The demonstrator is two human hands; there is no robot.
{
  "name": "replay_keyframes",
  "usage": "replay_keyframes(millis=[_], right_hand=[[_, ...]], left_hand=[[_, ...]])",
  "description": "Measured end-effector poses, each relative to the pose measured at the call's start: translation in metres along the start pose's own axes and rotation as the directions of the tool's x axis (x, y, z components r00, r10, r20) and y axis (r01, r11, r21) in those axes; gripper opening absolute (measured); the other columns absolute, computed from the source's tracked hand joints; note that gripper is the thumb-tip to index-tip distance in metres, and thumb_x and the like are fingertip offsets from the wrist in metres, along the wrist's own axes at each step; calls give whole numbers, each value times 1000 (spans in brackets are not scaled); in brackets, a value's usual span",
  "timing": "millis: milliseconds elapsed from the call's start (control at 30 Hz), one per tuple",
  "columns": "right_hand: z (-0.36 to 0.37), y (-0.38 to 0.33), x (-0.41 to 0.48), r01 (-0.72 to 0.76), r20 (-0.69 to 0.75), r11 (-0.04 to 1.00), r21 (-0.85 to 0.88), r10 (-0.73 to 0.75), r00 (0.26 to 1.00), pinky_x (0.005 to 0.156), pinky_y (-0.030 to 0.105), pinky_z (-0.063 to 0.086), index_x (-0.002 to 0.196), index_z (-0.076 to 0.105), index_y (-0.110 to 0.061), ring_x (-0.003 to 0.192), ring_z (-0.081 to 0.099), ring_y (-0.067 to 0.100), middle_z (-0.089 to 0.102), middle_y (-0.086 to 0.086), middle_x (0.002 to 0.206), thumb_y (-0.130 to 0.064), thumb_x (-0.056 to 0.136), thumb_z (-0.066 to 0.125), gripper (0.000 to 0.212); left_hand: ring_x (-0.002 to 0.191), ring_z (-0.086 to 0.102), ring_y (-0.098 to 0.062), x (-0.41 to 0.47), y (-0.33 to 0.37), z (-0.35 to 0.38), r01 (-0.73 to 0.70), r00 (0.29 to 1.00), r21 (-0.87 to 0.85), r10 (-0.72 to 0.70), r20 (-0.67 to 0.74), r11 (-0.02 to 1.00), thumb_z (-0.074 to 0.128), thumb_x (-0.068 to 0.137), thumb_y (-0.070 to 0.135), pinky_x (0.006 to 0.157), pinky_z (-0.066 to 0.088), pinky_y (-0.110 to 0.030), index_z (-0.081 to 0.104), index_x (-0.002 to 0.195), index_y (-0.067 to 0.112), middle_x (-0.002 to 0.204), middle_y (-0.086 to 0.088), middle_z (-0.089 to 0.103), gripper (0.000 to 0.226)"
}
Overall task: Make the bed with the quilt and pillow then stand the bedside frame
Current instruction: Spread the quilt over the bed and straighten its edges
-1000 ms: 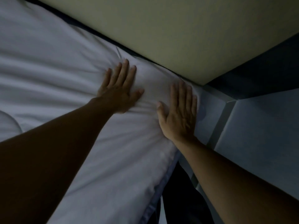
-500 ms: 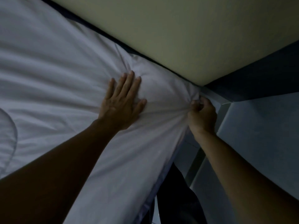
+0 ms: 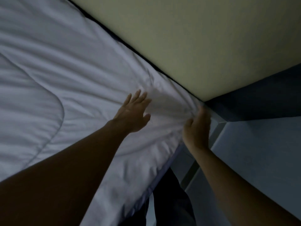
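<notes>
A white stitched quilt (image 3: 68, 88) covers the bed and fills the left of the view. My left hand (image 3: 133, 114) lies flat on it near its far corner, fingers spread and slightly blurred. My right hand (image 3: 197, 128) is at the corner of the quilt by the wall, fingers curled into the bunched fabric there. Creases fan out from that corner toward my left hand. No pillow or frame is in view.
A pale yellow wall (image 3: 195, 46) runs along the far side of the bed, with a dark gap at the quilt's edge. A light blue surface (image 3: 260, 152) and a dark upright strip (image 3: 190, 175) stand right of the bed. Dark clothing (image 3: 169, 201) shows below.
The view shifted so the corner sits further right. My left hand slid along the quilt with fingers lifting slightly. My right hand keeps its hold on the corner, now more upright.
</notes>
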State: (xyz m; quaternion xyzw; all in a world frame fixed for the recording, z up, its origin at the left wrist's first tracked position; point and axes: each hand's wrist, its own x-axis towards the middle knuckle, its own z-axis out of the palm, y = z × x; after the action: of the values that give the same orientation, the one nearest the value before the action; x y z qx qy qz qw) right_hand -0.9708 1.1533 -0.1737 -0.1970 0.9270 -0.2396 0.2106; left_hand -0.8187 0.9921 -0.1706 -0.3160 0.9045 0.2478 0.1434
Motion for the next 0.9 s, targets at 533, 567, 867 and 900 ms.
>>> replay_keyframes(millis=[533,567,867,900], right_hand=[[-33,-104,-179,684,762,719,-127,-371,531,104,37,43,133,54,-16,128,52,30,56,10,140,-22,100,40,36],[-31,-112,-185,725,782,676,-132,-379,495,103,37,43,133,54,-16,127,52,31,56,11,139,-23,101,39,36],[2,-174,-286,915,944,398,59,-319,78,99,32,49,128,59,-18,116,59,23,61,7,133,-24,98,42,35],[8,-177,-304,924,948,374,82,-316,44,99,32,49,128,59,-17,116,59,23,61,6,132,-23,98,43,35]], left_hand=[[102,64,-15,-314,17,-52,503,717,-608,-690,-103,614,51,93,36,85,53,-34,58,121,38,105,15,70,29],[104,64,-16,-327,22,-44,521,675,-635,-731,-102,570,50,93,36,84,51,-32,57,123,37,108,13,70,30],[105,63,-19,-472,46,37,698,247,-713,-956,156,64,48,94,40,81,49,-31,55,128,33,118,7,68,36],[107,63,-20,-489,44,45,704,212,-709,-963,166,33,48,93,40,85,51,-33,55,129,33,119,6,68,37]])
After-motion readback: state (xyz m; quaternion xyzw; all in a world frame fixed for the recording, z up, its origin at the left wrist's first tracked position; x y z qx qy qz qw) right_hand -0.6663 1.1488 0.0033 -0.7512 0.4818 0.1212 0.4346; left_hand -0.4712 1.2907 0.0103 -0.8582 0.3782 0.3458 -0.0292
